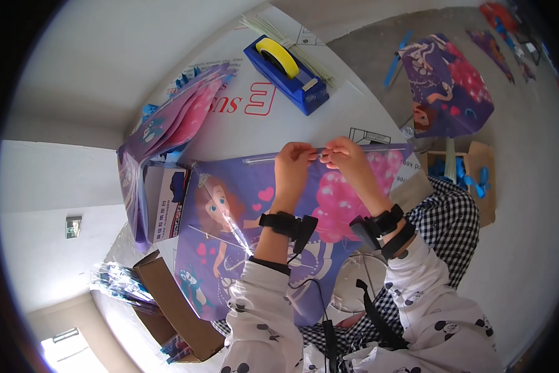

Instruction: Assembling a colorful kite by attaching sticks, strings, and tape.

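Observation:
A purple kite sheet (242, 186) printed with a princess figure, hearts and pink balloons lies spread over the white board. Along its far edge runs a thin pale rod (259, 160). My left hand (295, 163) and my right hand (346, 158) are close together at the middle of that edge, both pinching the rod with closed fingertips. A small pale bit shows between the fingertips, too small to make out. Both wrists wear black bands with small boxes. My forearms cover part of the sheet.
A blue tape dispenser (307, 93) with yellow tape stands beyond my hands, beside a bundle of thin sticks (261, 28). Folded printed sheets (186, 118) rest on a box (165, 202) at left. Cardboard boxes stand lower left (183, 311) and right (483, 180). Another printed sheet (447, 87) is at far right.

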`<state>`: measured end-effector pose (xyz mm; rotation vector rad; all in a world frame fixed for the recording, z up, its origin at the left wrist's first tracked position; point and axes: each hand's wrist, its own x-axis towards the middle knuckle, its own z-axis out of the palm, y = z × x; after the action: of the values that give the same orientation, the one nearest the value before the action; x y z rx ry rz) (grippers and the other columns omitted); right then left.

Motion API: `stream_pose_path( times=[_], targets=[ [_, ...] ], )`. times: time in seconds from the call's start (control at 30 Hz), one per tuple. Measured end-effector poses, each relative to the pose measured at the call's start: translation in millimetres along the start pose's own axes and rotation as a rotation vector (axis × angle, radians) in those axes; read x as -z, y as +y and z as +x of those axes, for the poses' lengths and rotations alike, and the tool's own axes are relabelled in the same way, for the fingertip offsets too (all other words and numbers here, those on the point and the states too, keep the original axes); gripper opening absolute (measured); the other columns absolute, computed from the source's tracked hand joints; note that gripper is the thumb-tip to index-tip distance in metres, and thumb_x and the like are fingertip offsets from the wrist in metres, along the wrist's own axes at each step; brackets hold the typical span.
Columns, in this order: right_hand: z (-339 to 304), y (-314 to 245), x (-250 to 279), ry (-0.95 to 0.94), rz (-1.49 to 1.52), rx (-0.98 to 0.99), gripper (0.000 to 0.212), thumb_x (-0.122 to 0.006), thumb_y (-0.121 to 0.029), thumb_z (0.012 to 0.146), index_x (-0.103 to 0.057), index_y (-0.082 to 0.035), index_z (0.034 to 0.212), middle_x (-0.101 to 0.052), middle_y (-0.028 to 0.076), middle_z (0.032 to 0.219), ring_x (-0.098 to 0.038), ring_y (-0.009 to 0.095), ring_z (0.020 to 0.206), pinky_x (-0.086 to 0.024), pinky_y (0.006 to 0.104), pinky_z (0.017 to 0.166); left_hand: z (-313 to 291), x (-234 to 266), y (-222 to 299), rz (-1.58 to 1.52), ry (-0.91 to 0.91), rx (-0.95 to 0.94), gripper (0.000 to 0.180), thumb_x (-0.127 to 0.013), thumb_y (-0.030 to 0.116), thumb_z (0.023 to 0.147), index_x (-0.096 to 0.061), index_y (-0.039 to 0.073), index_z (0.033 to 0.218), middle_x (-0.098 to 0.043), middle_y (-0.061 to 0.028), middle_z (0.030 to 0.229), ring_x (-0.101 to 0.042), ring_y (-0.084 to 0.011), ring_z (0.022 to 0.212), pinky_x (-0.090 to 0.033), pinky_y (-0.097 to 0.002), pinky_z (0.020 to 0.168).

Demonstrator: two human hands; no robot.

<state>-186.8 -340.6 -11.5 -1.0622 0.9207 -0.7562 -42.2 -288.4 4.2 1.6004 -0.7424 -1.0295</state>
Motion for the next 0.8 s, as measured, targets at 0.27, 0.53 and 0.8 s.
stream_pose_path(
  times=[0.27, 0.53, 0.8],
  targets=[
    [-26, -50, 101, 0.109, 0.054, -0.117, 0.021, -0.056, -0.010, 0.092, -0.056, 0.002, 0.109, -0.063, 0.015, 0.106, -0.066, 0.026, 0.100, -0.052, 0.0321, 0.087, 6, 106, -6, -0.157, 0.274, 0.170, 0.018, -0.052, -0.003, 0.085, -0.062, -0.008, 0.099, -0.069, -0.0145, 0.092, -0.069, -0.0183, 0.081, -0.053, -0.0248, 0.067],
    [-31, -45, 84, 0.291, -0.838, 0.686, 0.022, -0.057, 0.002, 0.082, -0.060, -0.002, 0.103, -0.062, 0.014, 0.100, -0.060, 0.029, 0.097, -0.048, 0.0359, 0.084, -40, 60, -5, 0.918, 0.353, -0.631, 0.034, -0.054, 0.004, 0.087, -0.053, 0.000, 0.121, -0.055, -0.0169, 0.127, -0.051, -0.0315, 0.121, -0.039, -0.0421, 0.103],
    [-4, -17, 3, 0.108, -0.877, 0.771, 0.009, -0.067, 0.000, 0.073, -0.062, -0.004, 0.081, -0.061, 0.009, 0.085, -0.058, 0.031, 0.086, -0.046, 0.0413, 0.076, -50, 4, -25, 1.058, -0.027, -0.706, 0.047, -0.052, 0.015, 0.093, -0.043, 0.001, 0.138, -0.040, -0.0141, 0.146, -0.033, -0.0282, 0.139, -0.027, -0.0460, 0.113]
  ],
)
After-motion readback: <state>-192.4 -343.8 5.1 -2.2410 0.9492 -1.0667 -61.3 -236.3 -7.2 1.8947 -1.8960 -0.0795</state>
